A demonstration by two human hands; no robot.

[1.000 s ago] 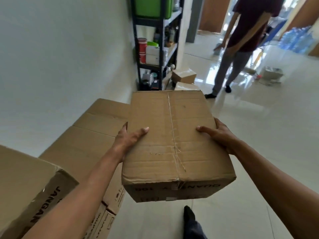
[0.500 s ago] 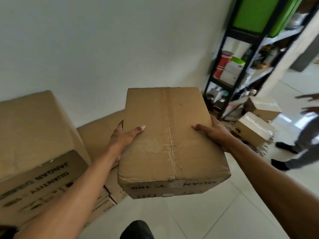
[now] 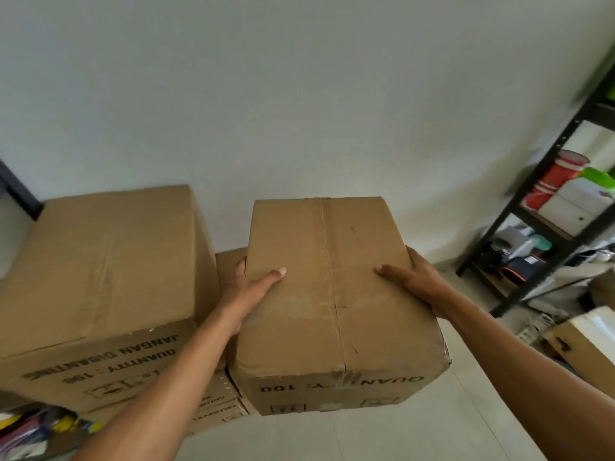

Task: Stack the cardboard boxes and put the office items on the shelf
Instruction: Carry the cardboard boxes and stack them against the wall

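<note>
Cardboard box [image 3: 336,304] (taped along its top) hangs above the floor, gripped on both sides: left hand [image 3: 251,287] and right hand [image 3: 411,281] each curl around an edge, thumbs on top. Larger stacked boxes [image 3: 100,281] stand left, black shelf [image 3: 545,207] far right.

head view — close, looking forward and down.
</note>
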